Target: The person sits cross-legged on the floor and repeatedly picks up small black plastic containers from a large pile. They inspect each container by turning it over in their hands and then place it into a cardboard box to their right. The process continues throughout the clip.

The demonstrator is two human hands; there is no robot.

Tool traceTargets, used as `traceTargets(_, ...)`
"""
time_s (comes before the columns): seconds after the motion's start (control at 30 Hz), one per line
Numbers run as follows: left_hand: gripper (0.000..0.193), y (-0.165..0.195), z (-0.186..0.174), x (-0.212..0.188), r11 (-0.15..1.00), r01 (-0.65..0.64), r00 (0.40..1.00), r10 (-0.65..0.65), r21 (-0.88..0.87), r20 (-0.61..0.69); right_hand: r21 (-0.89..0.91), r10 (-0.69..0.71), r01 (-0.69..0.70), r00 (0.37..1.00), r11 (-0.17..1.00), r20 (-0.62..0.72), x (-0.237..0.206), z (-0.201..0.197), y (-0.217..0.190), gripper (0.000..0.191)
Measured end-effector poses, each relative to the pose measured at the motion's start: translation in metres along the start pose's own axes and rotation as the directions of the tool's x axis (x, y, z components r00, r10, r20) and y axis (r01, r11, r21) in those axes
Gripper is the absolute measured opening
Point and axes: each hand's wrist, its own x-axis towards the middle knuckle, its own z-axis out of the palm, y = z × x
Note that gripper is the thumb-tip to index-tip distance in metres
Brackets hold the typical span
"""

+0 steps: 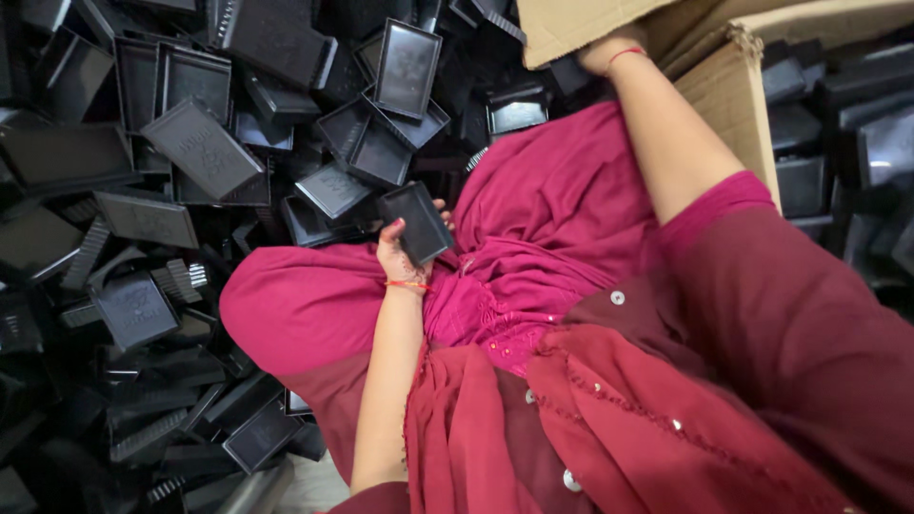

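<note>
My left hand grips a small black rectangular plastic tray, held over my lap near the knee in magenta cloth. A red thread band circles that wrist. My right hand reaches up to the top of the view and disappears under the flap of a brown cardboard box; only the wrist with a red thread shows, the fingers are hidden. Many more black plastic trays lie heaped on the floor to the left and ahead.
The pile of black trays covers the whole left side and the back. More black trays are stacked on the right behind the box. A bare strip of pale floor shows at the bottom.
</note>
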Motion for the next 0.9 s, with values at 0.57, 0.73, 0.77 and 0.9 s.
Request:
traceTargets(0.57, 0.096, -0.022, -0.038, 0.004, 0.997, 0.069, 0.998, -0.069, 0.031, 0.002, 0.300, 0.137, -0.082, 0.977, 0.950, -0.165, 0.080, 0.056, 0.014, 0.049)
traceTargets(0.73, 0.097, -0.024, -0.039, 0.004, 0.995, 0.080, 0.997, -0.080, 0.058, -0.006, 0.381, 0.152, -0.074, 0.973, 0.921, -0.176, 0.090, 0.069, 0.018, 0.042)
traceTargets(0.77, 0.096, -0.026, -0.038, 0.005, 0.995, 0.080, 0.997, -0.080, 0.055, 0.013, 0.413, 0.146, -0.060, 0.973, 0.909, -0.179, 0.090, 0.071, 0.016, 0.040)
traceTargets(0.9, 0.096, -0.027, -0.035, 0.008, 0.993, 0.109, 0.994, -0.108, 0.035, -0.023, 0.588, 0.116, 0.002, 0.980, 0.809, -0.163, 0.083, 0.077, -0.005, 0.035)
